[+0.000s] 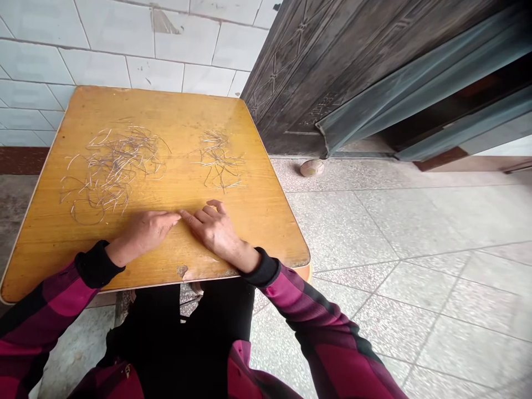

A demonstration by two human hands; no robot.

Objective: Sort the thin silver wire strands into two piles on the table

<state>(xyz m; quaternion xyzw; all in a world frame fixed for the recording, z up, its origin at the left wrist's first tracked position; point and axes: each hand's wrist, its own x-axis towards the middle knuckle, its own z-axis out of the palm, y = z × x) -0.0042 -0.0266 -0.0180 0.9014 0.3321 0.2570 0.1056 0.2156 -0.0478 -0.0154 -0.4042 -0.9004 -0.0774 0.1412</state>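
My left hand [150, 229] rests low over the wooden table [177, 244], its thumb and fingers pinched together and pointing right. My right hand [214, 230] meets it there, index finger and thumb at the left hand's fingertips, the other fingers bent. Whatever sits between the fingertips is too small to make out. Beyond my left hand spreads a large tangled heap of thin wire-like strands [120, 160], some shiny, some dark. A smaller bunch of similar strands [222, 160] lies on the table beyond my right hand.
White wall tiles [100, 33] back the table's far edge. To the right stand a dark carved door [291, 77] and a grey-green curtain [374, 105]. A rounded stone-like object [311, 168] lies on the speckled floor [353, 227]. The table's near edge is chipped.
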